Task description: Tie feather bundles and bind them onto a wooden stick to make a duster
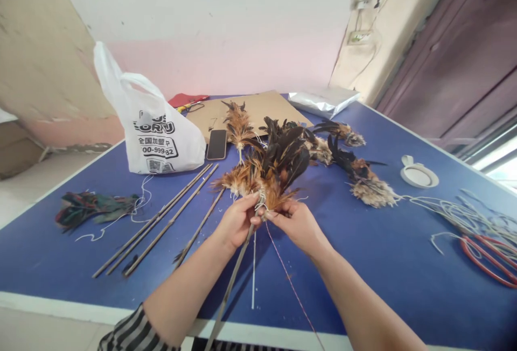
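My left hand (239, 217) is closed around a thin stick (230, 286) just below its feathered end. Brown and black feathers (285, 165) fan out from the stick's top, with pale string wound at their base. Close against that binding, my right hand (297, 223) pinches with thumb and fingers. A thin pinkish string (288, 275) runs from its fingertips down past the table's front edge. Exactly what lies between those fingertips is partly hidden. Behind the bundle stands a brown feather piece (238, 125).
Several bare sticks (173, 219) lie to the left, near dark green feathers (95, 208). A white plastic bag (159, 130) and a phone (217, 144) sit behind. Rightward are feather bunches (369, 181), a white round holder (420, 174), tangled string (452, 213) and red-handled scissors (484, 259).
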`<state>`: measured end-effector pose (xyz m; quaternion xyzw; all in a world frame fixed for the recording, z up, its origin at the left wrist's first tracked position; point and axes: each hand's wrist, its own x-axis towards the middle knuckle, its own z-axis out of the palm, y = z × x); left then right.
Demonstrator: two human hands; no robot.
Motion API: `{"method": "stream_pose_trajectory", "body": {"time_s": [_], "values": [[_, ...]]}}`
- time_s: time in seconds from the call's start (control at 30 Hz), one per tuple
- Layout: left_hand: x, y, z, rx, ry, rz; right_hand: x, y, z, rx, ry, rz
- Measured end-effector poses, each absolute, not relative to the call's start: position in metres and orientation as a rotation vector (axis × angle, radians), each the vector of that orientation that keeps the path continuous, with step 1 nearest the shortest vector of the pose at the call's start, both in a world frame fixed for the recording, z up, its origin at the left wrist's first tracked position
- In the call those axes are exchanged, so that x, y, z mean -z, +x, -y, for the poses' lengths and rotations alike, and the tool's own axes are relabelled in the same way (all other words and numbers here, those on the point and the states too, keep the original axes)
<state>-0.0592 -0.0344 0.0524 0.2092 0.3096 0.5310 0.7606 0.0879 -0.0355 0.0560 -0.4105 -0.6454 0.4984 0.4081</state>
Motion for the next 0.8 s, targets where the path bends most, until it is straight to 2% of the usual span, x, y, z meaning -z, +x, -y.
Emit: {"method": "stream_pose_trajectory", "body": {"time_s": [0.13, 0.5, 0.8], "values": [[-0.053, -0.055, 0.039, -1.173, 0.585, -0.74, -0.057, 0.087, 0.036, -1.198, -1.049, 1.647], [-0.051, -0.046, 0.047, -1.212, 0.67, -0.826, -0.052, 0.08, 0.036, -1.372, -1.081, 1.479], [-0.053, -0.048, 0.049, -1.236, 0.719, -0.867, -0.054, 0.071, 0.043, -1.285, -1.141, 1.368]]}}
